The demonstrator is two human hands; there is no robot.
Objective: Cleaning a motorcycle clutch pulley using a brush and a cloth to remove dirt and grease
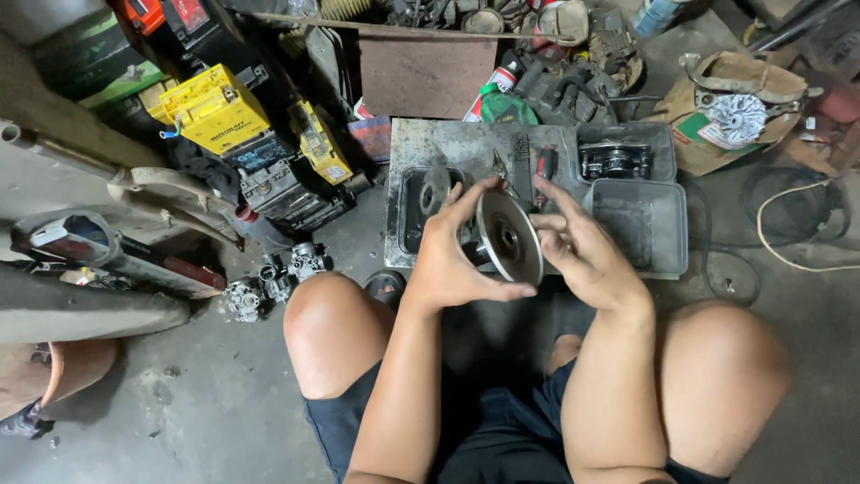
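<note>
— Right, hands first?
— Both up between the knees. Left hand wrapped round the near edge of a grey metal pulley disc, thumb stretched along its lower rim, fingers curled over the top. Right hand spread flat against the far side, fingertips steadying the edge rather than gripping.
— And the disc itself?
— Held on edge, dished face and centre bore turned toward the camera, just above the floor and in front of a dented grey metal tray.
— Anything in the tray?
— A second round part lying in the left well, pliers with red handles on the flat between, a dark ribbed component in the upper right compartment. Lower right compartment looks bare.
— Further out?
— Yellow batteries stacked to the left, small carburettor-like pieces on the concrete by the left knee, a finned fan part on cardboard to the right.
— How far along, then?
— Judging by the loose parts, disassembled and out for inspection; nothing fitted back together yet.
</note>
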